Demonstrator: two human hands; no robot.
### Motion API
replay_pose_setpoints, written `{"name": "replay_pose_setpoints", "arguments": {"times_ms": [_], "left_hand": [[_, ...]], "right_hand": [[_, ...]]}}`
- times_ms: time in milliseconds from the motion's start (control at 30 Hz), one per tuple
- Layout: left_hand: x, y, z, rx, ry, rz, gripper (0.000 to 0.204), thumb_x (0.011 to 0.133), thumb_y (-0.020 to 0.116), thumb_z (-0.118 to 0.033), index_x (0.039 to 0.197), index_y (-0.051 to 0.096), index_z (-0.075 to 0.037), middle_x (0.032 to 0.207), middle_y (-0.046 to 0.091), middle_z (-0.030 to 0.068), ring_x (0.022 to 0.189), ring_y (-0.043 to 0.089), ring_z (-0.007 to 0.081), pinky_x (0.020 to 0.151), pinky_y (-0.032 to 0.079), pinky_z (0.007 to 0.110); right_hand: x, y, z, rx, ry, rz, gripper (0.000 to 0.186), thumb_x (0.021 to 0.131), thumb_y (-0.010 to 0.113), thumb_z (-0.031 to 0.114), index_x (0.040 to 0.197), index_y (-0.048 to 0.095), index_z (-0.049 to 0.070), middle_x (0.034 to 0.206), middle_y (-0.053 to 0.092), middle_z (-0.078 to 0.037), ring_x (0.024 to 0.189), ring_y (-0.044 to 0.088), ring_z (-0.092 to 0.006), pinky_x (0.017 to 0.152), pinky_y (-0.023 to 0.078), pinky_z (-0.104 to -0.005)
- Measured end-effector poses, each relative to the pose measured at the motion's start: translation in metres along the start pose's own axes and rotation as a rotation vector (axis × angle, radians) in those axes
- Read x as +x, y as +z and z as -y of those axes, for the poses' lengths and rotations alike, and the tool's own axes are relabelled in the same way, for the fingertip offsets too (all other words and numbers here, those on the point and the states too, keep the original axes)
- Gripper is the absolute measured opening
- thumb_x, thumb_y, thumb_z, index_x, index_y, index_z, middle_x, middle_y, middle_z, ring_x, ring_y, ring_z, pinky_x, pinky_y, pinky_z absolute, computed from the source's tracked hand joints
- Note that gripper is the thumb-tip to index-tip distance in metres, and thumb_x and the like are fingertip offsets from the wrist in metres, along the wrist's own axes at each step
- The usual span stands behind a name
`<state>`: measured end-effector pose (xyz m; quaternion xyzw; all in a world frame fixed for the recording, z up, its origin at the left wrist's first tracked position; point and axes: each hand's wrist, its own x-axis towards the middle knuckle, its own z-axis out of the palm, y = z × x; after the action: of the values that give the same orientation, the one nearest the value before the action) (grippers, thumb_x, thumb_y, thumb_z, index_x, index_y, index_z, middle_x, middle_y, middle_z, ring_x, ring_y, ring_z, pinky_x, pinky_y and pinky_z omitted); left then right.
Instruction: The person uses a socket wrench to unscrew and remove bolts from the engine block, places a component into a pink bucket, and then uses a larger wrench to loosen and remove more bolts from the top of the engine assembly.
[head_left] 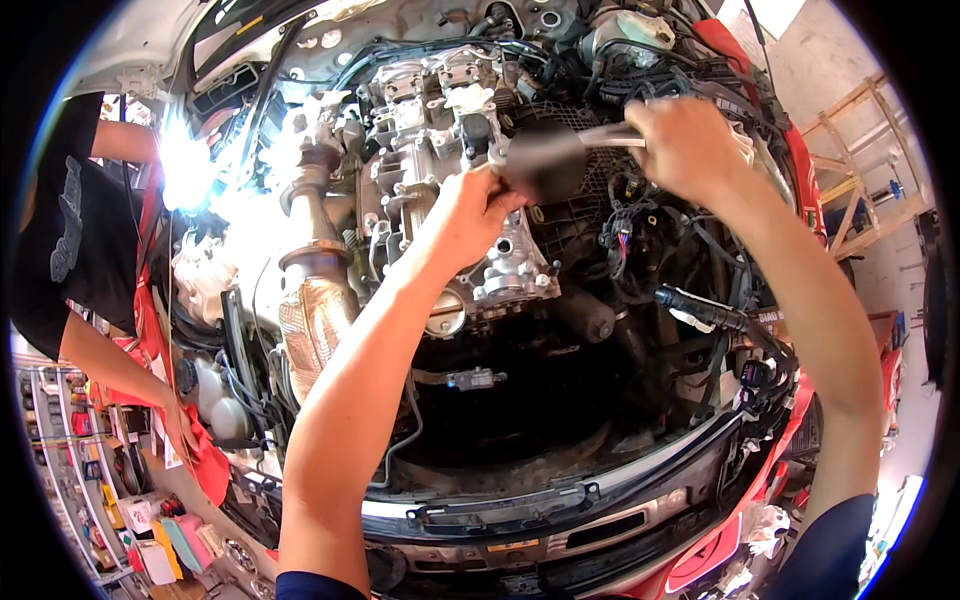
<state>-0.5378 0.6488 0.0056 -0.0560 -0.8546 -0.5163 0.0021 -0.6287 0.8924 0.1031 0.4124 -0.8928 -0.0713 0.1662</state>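
Observation:
My right hand [690, 145] is closed around the pale handle of a mallet [548, 165], whose round black head is smeared by motion. The head hangs over the engine's right side, close beside the fingers of my left hand [462, 218]. Those fingers are pinched together at the top of the engine [415, 185]; a small rounded metal end shows just above them, and what they grip is mostly hidden. Bare metal castings and bolt holes show around both hands. Whether the mallet head touches anything cannot be made out.
A foil-wrapped exhaust part [320, 310] stands left of the engine. Loose wiring [625, 235] hangs to its right. A dark cavity lies before it, behind the front crossmember [600, 490]. A co-worker [80, 220] stands at the left by a glaring lamp [195, 165]; red covers [205, 465] drape the fenders.

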Motion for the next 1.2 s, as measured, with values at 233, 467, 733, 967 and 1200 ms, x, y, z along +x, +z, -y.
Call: {"name": "replay_pose_setpoints", "arguments": {"times_ms": [233, 467, 733, 967, 1200], "left_hand": [[0.001, 0.021, 0.023, -0.273, 0.080, -0.036, 0.017, 0.092, 0.055, 0.006, 0.107, 0.061, 0.002, 0.094, 0.069, 0.0070, 0.092, 0.065, 0.0151, 0.086, 0.051, 0.029], [0.001, 0.023, 0.012, 0.015, 0.075, -0.115, 0.018, 0.089, 0.065, -0.005, 0.106, 0.065, 0.002, 0.088, 0.072, 0.0110, 0.081, 0.067, 0.0138, 0.077, 0.051, 0.029], [-0.003, 0.047, 0.024, 0.027, 0.081, -0.325, 0.016, 0.088, 0.065, -0.004, 0.103, 0.065, 0.001, 0.086, 0.072, 0.0130, 0.078, 0.068, 0.0146, 0.071, 0.051, 0.028], [0.001, 0.054, 0.037, -0.003, 0.090, -0.314, 0.015, 0.089, 0.064, -0.004, 0.103, 0.063, 0.001, 0.085, 0.071, 0.0109, 0.080, 0.069, 0.0143, 0.070, 0.050, 0.027], [0.001, 0.061, 0.038, -0.127, 0.095, -0.322, 0.018, 0.089, 0.064, -0.002, 0.106, 0.061, 0.004, 0.090, 0.070, 0.0095, 0.083, 0.066, 0.0123, 0.077, 0.050, 0.025]], "right_hand": [[-0.047, -0.017, 0.048, 0.095, 0.142, 0.121, 0.019, 0.078, 0.064, 0.017, 0.086, 0.056, 0.001, 0.075, 0.065, -0.016, 0.070, 0.066, -0.0349, 0.063, 0.053, -0.0448], [-0.061, -0.040, 0.085, 0.355, 0.301, 0.266, 0.024, 0.087, 0.061, 0.021, 0.089, 0.053, -0.002, 0.069, 0.064, -0.021, 0.067, 0.065, -0.0392, 0.063, 0.053, -0.0477], [-0.069, -0.014, 0.092, 0.171, 0.367, 0.083, 0.034, 0.093, 0.056, 0.039, 0.095, 0.053, 0.005, 0.070, 0.064, -0.014, 0.064, 0.066, -0.0339, 0.055, 0.053, -0.0452], [-0.072, 0.008, 0.086, 0.082, 0.322, -0.145, 0.049, 0.090, 0.056, 0.052, 0.075, 0.051, 0.006, 0.062, 0.062, -0.010, 0.054, 0.064, -0.0303, 0.045, 0.051, -0.0389], [-0.066, 0.023, 0.049, -0.008, 0.117, -0.234, 0.046, 0.090, 0.058, 0.050, 0.077, 0.054, 0.006, 0.059, 0.061, -0.008, 0.051, 0.064, -0.0263, 0.043, 0.051, -0.0355]]}}
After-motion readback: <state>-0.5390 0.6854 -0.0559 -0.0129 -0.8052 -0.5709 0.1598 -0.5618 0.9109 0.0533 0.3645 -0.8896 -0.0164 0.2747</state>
